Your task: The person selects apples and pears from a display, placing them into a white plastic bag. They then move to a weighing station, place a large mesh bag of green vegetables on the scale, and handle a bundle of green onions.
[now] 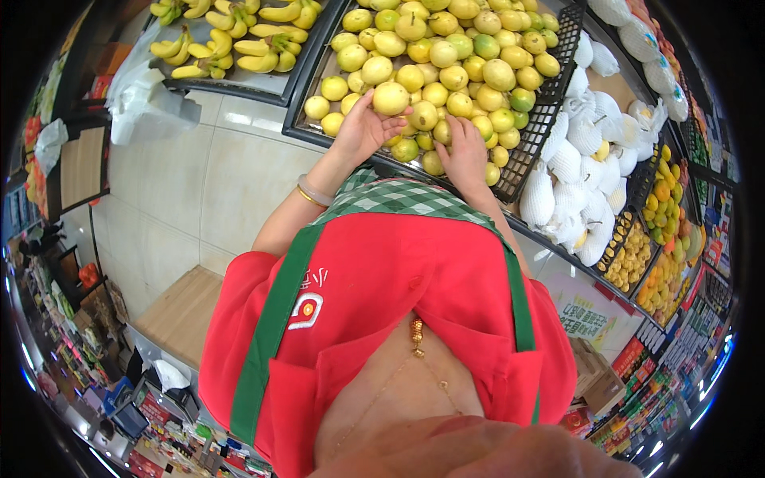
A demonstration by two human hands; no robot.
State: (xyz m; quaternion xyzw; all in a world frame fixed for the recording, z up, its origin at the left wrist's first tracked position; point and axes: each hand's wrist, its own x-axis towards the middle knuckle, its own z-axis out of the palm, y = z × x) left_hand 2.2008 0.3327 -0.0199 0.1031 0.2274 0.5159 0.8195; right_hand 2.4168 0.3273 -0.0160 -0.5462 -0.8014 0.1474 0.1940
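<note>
Many yellow and greenish round fruits, apparently passion fruit (pixel 454 77), lie heaped in a dark-rimmed display bin in front of me. My left hand (pixel 372 126) is at the heap's near left part, its thumb and fingers around a large yellow fruit (pixel 391 98) that sits on top. To the right, my right hand (pixel 465 152) reaches over the near edge with its fingers bent down among the fruits. It touches a smaller yellow fruit (pixel 443 132); whether it grips that fruit is unclear, as the fingertips are partly hidden.
Banana bunches (pixel 269 51) fill a tray at the upper left, with plastic bags (pixel 149 101) hanging beside it. A black plastic lattice divider (pixel 532 140) separates the heap from fruits in white foam nets (pixel 574 167). My checkered apron (pixel 394 197) is close to the bin's near edge.
</note>
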